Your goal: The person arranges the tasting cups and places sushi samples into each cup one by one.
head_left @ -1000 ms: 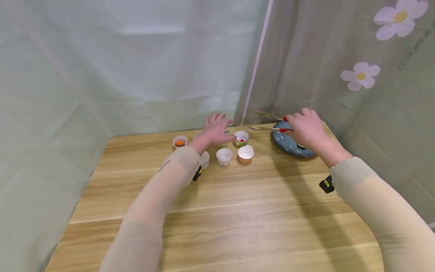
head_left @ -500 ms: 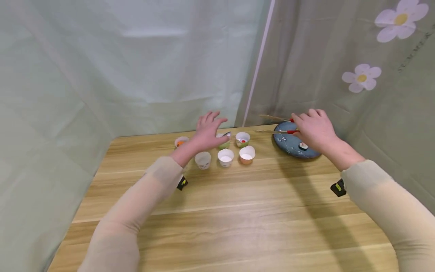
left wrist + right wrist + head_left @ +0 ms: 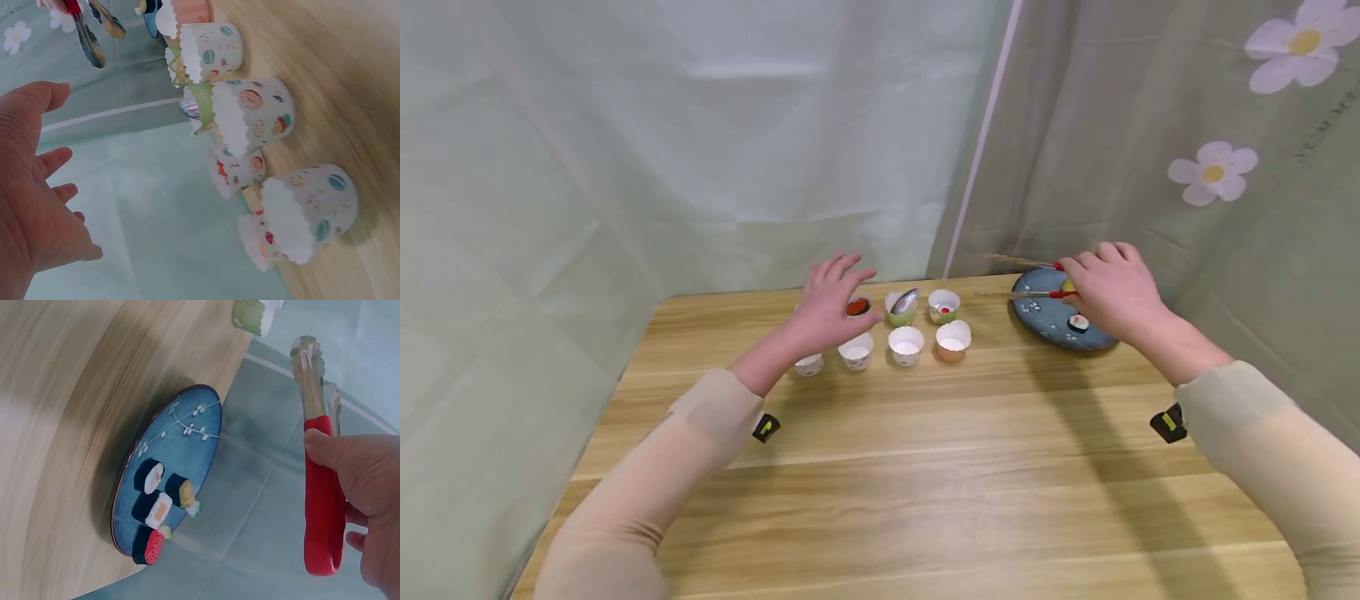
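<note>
My left hand (image 3: 831, 312) hovers over the left end of two rows of paper baking cups, its fingers spread and holding nothing. A green baking cup (image 3: 901, 317) in the back row holds a silvery, fish-like piece (image 3: 905, 302) that sticks out over its rim. Just left of it, a dark piece with an orange-red top (image 3: 858, 307) shows beside my thumb. My right hand (image 3: 1116, 287) grips red-handled metal tongs (image 3: 323, 500), their arms parted and pointing left. Beneath them lies an oval blue plate (image 3: 194, 440) with several toy-like sushi pieces (image 3: 152, 509).
The back-row cup on the right (image 3: 943, 308) has a small red thing inside. In front stand a white cup (image 3: 906, 346) and an orange cup (image 3: 953, 342). The wooden table (image 3: 925, 492) meets a hanging curtain (image 3: 820, 167) at its back edge.
My left hand has drawn back to the left, uncovering the green cup with the silvery piece. My right hand has shifted a little to the right with the tongs, over the plate.
</note>
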Action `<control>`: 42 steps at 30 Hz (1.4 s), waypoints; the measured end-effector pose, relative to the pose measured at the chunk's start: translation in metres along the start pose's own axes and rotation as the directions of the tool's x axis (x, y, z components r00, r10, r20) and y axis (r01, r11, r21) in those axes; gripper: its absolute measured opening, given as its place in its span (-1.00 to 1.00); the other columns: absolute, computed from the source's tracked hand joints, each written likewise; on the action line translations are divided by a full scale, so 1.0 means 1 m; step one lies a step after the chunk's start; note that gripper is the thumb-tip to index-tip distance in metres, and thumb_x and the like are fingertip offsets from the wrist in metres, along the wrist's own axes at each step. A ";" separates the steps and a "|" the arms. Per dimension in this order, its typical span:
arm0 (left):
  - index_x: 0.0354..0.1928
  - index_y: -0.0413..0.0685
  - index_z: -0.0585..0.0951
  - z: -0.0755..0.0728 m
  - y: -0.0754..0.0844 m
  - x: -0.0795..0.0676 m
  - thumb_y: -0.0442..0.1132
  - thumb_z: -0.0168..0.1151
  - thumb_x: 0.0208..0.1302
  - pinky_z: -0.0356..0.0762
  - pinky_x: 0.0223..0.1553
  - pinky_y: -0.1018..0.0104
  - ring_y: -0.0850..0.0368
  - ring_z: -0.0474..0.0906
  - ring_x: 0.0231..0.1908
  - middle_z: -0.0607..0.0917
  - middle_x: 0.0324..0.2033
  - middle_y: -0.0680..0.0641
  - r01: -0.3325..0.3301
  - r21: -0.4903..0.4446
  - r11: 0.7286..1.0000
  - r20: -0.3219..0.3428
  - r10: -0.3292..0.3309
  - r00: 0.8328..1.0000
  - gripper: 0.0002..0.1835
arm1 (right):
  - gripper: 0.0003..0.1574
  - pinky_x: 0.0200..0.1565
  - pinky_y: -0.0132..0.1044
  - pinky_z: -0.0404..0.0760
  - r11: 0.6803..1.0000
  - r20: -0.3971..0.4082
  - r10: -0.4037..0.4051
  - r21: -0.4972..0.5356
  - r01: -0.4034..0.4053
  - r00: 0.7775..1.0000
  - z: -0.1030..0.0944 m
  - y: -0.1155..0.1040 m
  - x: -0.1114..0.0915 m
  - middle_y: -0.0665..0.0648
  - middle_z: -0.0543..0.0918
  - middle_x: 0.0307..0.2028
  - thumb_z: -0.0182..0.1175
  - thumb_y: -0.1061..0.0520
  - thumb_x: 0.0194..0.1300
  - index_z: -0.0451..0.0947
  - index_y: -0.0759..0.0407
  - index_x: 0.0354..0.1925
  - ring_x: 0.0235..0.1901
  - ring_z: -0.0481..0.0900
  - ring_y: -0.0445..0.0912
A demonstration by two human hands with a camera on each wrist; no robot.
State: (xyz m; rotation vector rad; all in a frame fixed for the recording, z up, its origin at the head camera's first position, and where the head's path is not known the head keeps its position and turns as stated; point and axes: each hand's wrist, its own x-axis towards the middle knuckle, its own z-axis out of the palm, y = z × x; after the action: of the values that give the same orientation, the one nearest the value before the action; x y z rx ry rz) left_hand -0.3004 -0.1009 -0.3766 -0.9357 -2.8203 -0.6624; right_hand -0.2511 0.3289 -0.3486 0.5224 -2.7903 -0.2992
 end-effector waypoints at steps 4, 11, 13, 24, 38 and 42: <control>0.51 -0.03 0.33 -0.001 -0.006 -0.016 0.09 0.32 0.35 -0.34 0.47 -0.30 -0.21 -0.23 0.56 0.02 0.60 -0.11 -0.009 -0.028 1.000 -0.026 0.008 1.000 -0.22 | -0.29 0.18 0.26 0.31 1.000 -0.044 -0.022 0.000 0.022 0.999 0.000 0.001 -0.004 0.32 0.66 0.05 0.51 0.07 0.18 0.53 0.34 0.21 0.00 0.46 0.29; 0.53 0.04 0.30 -0.004 -0.014 -0.046 0.10 0.41 0.27 -0.15 0.45 -0.34 -0.19 -0.18 0.56 0.04 0.60 -0.08 0.013 -0.085 0.996 -0.068 -0.019 0.997 -0.14 | -0.24 0.17 0.24 0.31 0.999 -0.130 -0.051 -0.007 0.051 0.990 0.001 0.010 -0.022 0.33 0.67 0.01 0.54 0.07 0.11 0.53 0.35 0.20 -0.05 0.47 0.31; 0.52 0.00 0.30 -0.004 -0.017 -0.054 0.07 0.43 0.25 -0.07 0.43 -0.36 -0.20 -0.15 0.56 0.05 0.59 -0.10 0.016 -0.091 0.996 -0.079 -0.024 0.997 -0.13 | -0.23 0.18 0.25 0.31 0.998 -0.146 -0.056 -0.005 0.055 0.988 0.002 0.013 -0.030 0.33 0.66 0.02 0.54 0.07 0.10 0.53 0.36 0.20 -0.05 0.47 0.32; 0.50 -0.02 0.32 0.007 -0.034 -0.089 0.04 0.52 0.14 -0.04 0.40 -0.41 -0.30 -0.06 0.51 0.13 0.54 -0.23 0.094 -0.100 0.991 -0.117 -0.105 0.988 -0.08 | -0.25 0.15 0.26 0.33 0.999 -0.205 -0.049 0.010 0.052 0.978 0.009 0.030 -0.067 0.35 0.62 -0.04 0.57 0.08 -0.01 0.56 0.34 0.12 -0.07 0.48 0.35; 0.51 -0.19 0.27 0.029 -0.071 -0.105 0.10 0.52 0.16 -0.31 0.46 -0.35 -0.39 -0.16 0.52 0.05 0.54 -0.37 0.302 -0.102 0.948 -0.067 -0.309 0.949 0.00 | -0.26 0.08 0.30 0.35 0.999 -0.035 0.038 -0.028 -0.039 0.999 0.006 0.053 -0.094 0.29 0.63 -0.17 0.59 0.01 0.00 0.60 0.37 0.06 -0.13 0.49 0.29; 0.52 -0.23 0.23 0.037 -0.084 -0.105 0.10 0.52 0.16 -0.32 0.46 -0.36 -0.42 -0.15 0.51 0.06 0.53 -0.41 0.339 -0.093 0.936 -0.042 -0.344 0.938 0.03 | -0.32 0.03 0.31 0.35 0.996 0.038 0.081 -0.036 -0.080 0.996 0.007 0.060 -0.099 0.27 0.60 -0.22 0.57 0.01 0.03 0.61 0.36 0.02 -0.16 0.49 0.28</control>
State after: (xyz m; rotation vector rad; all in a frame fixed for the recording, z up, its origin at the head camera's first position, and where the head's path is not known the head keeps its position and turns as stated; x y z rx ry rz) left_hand -0.2635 -0.2029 -0.4644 -0.4238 -2.9484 -0.8361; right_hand -0.1839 0.4223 -0.3639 0.3987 -2.8303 -0.3433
